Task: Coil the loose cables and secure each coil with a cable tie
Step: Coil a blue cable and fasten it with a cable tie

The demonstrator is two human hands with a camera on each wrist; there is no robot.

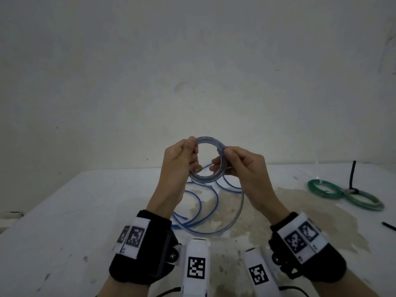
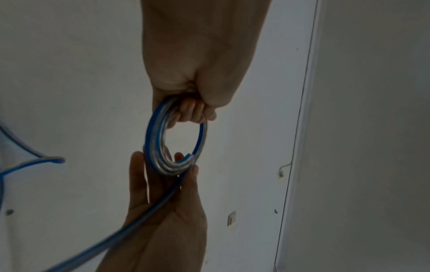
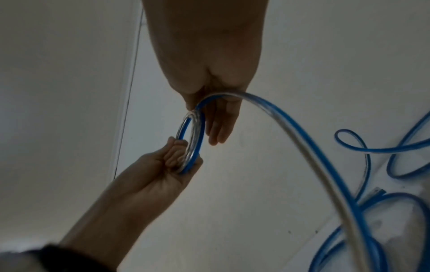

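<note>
Blue-striped clear cable coil (image 1: 207, 160) | left hand (image 1: 179, 166) is gripping its left side | right hand (image 1: 246, 168) is pinching its right side | loose cable (image 1: 205, 209) is hanging below both hands

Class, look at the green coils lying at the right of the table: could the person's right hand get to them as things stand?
Probably not at once: the right hand pinches the blue cable coil. The path to the green coils looks free.

Blue-striped clear cable (image 1: 207, 159), part-coiled above table, rest loose below
</note>
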